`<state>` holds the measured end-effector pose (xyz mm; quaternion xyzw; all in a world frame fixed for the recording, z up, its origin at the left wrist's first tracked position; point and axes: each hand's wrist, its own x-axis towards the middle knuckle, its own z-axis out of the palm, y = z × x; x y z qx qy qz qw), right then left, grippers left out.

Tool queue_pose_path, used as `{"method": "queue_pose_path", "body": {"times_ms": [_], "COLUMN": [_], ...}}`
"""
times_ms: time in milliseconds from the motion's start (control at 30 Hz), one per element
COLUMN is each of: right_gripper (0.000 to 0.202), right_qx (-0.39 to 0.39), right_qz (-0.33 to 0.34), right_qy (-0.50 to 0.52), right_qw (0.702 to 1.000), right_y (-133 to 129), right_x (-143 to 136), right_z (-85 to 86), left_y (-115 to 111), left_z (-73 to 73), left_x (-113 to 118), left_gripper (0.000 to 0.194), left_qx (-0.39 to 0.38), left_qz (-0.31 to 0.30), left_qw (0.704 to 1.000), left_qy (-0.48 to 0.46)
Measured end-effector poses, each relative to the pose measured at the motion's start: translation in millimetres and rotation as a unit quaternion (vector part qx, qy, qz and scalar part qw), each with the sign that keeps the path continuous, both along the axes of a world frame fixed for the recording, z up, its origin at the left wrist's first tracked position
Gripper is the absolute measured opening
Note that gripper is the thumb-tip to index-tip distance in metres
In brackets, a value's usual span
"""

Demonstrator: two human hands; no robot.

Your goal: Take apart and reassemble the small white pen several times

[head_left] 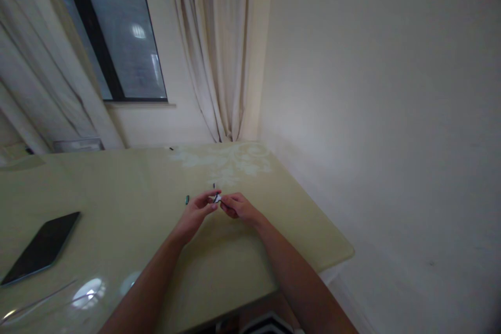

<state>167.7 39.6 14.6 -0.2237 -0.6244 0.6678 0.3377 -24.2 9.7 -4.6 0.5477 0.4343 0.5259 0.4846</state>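
Both hands meet above the middle of the table (305,235). Between the fingertips of my left hand (198,211) is a small white and dark piece (217,198), too small to name. My right hand (238,206) is closed in a pinch at the piece's right side, touching its dark edge. Left of my left hand lies a small dark green stick-like piece (187,200). Just beyond my fingers a short dark piece (214,186) rests on the tabletop.
A dark tablet (42,247) lies at the table's left. Near the back edge is a tiny dark bit (171,148). A thin shiny cable-like line (39,301) shows at lower left. Curtains (225,52) hang behind the table, and a wall (376,130) stands at the right.
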Motion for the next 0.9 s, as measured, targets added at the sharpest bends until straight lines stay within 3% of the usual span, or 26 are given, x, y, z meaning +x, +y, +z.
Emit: {"method": "queue_pose_path", "body": {"times_ms": [200,333,500,700,900], "right_gripper": [0.068,0.078,0.077,0.071,0.069], "right_qx": [0.003,-0.035,-0.114,-0.145,-0.141], "right_qz": [-0.043,-0.129,-0.298,-0.399,-0.427], "right_qy": [0.025,0.094,0.208,0.271,0.266], "right_qw": [0.999,0.987,0.925,0.864,0.853], "right_y": [3,21,42,52,59], "right_x": [-3,3,37,73,73], "right_z": [-2.6,-3.7,5.8,1.3,-11.5], "left_y": [-4,5,47,106,126], "left_z": [4.5,13.4,24.9,20.0,4.4], "left_x": [0,4,57,133,146], "left_gripper": [0.072,0.064,0.052,0.045,0.044], "left_qx": [0.001,0.032,0.061,0.043,0.007], "left_qz": [0.050,0.096,0.050,0.011,-0.024], "left_qw": [0.998,0.990,0.926,0.913,0.908], "left_qy": [-0.044,0.102,0.369,0.406,0.419]}}
